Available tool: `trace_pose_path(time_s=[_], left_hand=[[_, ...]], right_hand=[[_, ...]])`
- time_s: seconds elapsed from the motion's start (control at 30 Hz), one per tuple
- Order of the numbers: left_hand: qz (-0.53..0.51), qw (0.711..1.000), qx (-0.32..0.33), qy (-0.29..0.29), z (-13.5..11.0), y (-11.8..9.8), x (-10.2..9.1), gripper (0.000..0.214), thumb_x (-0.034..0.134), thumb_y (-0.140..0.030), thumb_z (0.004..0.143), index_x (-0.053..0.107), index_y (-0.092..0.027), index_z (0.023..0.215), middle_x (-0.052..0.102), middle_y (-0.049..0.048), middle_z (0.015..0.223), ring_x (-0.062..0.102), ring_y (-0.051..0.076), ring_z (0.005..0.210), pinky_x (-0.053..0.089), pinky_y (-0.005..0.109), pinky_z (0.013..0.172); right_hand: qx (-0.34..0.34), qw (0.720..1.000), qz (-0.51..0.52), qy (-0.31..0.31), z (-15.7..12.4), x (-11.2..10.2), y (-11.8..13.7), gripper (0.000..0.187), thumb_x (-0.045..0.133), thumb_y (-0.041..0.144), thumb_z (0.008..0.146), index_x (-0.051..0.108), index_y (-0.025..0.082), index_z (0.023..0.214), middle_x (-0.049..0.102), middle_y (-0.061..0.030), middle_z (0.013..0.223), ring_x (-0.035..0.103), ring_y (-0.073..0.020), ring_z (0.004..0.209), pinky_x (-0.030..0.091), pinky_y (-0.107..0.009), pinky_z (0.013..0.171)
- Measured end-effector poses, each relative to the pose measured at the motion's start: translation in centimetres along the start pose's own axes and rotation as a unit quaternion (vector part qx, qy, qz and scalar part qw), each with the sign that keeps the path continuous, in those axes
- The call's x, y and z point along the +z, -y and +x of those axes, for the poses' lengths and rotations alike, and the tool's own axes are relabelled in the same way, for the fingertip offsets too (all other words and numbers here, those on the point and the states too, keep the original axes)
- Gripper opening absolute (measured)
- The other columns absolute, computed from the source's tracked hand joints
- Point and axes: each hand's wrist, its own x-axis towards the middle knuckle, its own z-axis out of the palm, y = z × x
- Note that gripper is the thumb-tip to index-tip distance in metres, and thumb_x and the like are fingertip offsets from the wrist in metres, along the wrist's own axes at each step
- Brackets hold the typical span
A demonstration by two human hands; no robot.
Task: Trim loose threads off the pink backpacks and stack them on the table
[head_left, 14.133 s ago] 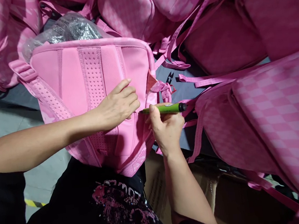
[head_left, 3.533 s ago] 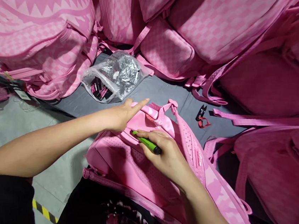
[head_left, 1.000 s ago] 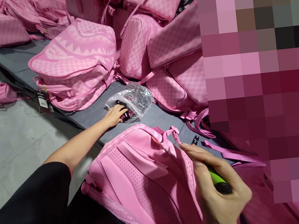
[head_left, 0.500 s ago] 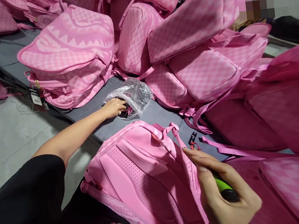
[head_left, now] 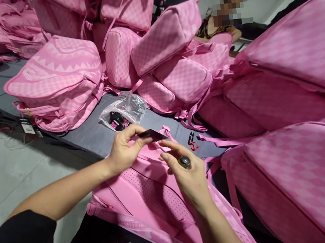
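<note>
Above the backpack's (head_left: 146,192) top edge, the left hand (head_left: 123,150) pinches a dark tag (head_left: 151,135); the right hand (head_left: 187,173) grips a pen (head_left: 184,161). Bare table (head_left: 94,134) lies just beyond.

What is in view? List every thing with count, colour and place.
backpack: one, plain pink, back panel up, nearest the person
piled backpacks: many, pink checkered, across the table
table: one, grey, under the pile
plastic bag: one, clear, dark tags inside, on the table
snips: one, black and red, on the table
hang tag: one, white, hanging off the left pile
other person: one, far side, behind the pile
card: one, dark, in left grip
tool: one, dark end showing, in right grip
left hand: pinching the card
right hand: around the tool
</note>
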Motion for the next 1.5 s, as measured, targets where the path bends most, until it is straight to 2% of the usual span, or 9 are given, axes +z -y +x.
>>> trace_pose_path(time_s=[0.13,0.33,0.47,0.6,0.73,0.87,1.0,1.23,1.5], left_hand=[[-0.062,0.998,-0.017,-0.016,-2.0,-1.0,2.4,0.024,0.066,-0.044,0.094,0.065,-0.021,0.087,0.069,0.0007,0.083,0.066,0.014,0.078,0.055,0.026,0.073],[0.231,0.967,0.06,0.091,-4.2,2.2,-2.3,0.051,0.067,-0.049,0.091,0.058,-0.026,0.136,0.052,0.016,0.147,0.045,0.032,0.14,0.039,0.056,0.116],[0.328,0.926,0.045,0.179,-7.0,5.7,-4.2,0.025,0.072,-0.033,0.088,0.068,-0.02,0.11,0.027,0.0194,0.164,0.029,0.039,0.151,0.039,0.061,0.116],[0.308,0.932,0.139,0.129,-8.8,7.4,-3.9,0.022,0.065,-0.013,0.089,0.064,-0.022,0.109,0.035,0.0154,0.158,0.027,0.036,0.154,0.038,0.062,0.119],[0.274,0.942,0.159,0.113,-9.0,7.4,-4.0,0.037,0.071,-0.013,0.086,0.059,-0.026,0.119,0.038,0.0142,0.155,0.03,0.037,0.153,0.04,0.063,0.118],[0.245,0.965,0.07,0.054,-9.1,7.2,-4.4,0.056,0.072,-0.025,0.09,0.046,-0.031,0.139,0.04,0.0161,0.155,0.047,0.031,0.144,0.046,0.056,0.115],[0.264,0.962,0.059,0.033,-9.1,7.4,-4.5,0.084,0.073,-0.029,0.09,0.024,-0.03,0.158,0.041,0.0178,0.158,0.042,0.03,0.148,0.041,0.052,0.12],[0.319,0.946,-0.02,0.052,-9.7,7.2,-4.9,0.087,0.069,-0.044,0.091,0.019,-0.027,0.161,0.038,0.0181,0.161,0.042,0.032,0.147,0.044,0.05,0.117],[0.362,0.928,-0.07,0.059,-10.8,8.3,-4.9,0.076,0.064,-0.051,0.092,0.034,-0.02,0.154,0.058,0.0152,0.147,0.062,0.029,0.13,0.055,0.04,0.105]], right_hand=[[0.044,0.996,0.079,0.008,-0.5,0.6,0.1,0.023,0.07,0.042,0.086,0.068,0.02,0.079,0.069,-0.0012,0.066,0.066,-0.0171,0.062,0.054,-0.028,0.059],[-0.107,0.979,-0.167,-0.052,0.6,-3.0,-1.1,0.012,0.059,0.027,0.09,0.068,0.022,0.083,0.072,-0.0019,0.074,0.066,-0.0163,0.064,0.05,-0.026,0.062],[-0.138,0.923,-0.34,0.116,2.4,-3.0,-1.5,0.022,0.055,0.013,0.086,0.072,0.024,0.094,0.078,-0.0044,0.093,0.071,-0.0205,0.077,0.047,-0.027,0.063],[-0.111,0.811,-0.486,0.307,3.7,-0.2,-1.1,0.027,0.056,0.006,0.085,0.075,0.024,0.093,0.078,-0.0055,0.089,0.072,-0.0228,0.077,0.041,-0.028,0.06],[-0.111,0.763,-0.512,0.38,4.4,2.5,-1.6,0.027,0.056,0.008,0.09,0.077,0.02,0.101,0.078,-0.0109,0.089,0.075,-0.0271,0.081,0.043,-0.031,0.062],[-0.118,0.762,-0.51,0.381,4.9,3.6,-2.3,0.024,0.058,0.012,0.09,0.079,0.019,0.099,0.078,-0.0125,0.083,0.075,-0.0294,0.08,0.046,-0.033,0.064],[-0.131,0.778,-0.475,0.39,5.4,4.5,-2.7,0.018,0.063,0.012,0.088,0.079,0.02,0.088,0.077,-0.0106,0.078,0.073,-0.0251,0.075,0.047,-0.03,0.064],[-0.114,0.757,-0.497,0.409,5.0,4.8,-1.4,0.023,0.056,0.01,0.091,0.075,0.018,0.102,0.077,-0.0094,0.09,0.071,-0.023,0.08,0.045,-0.028,0.067],[-0.151,0.8,-0.445,0.373,5.6,7.6,-0.7,0.019,0.054,0.02,0.096,0.072,0.019,0.099,0.076,-0.0067,0.092,0.068,-0.0204,0.08,0.045,-0.028,0.067]])
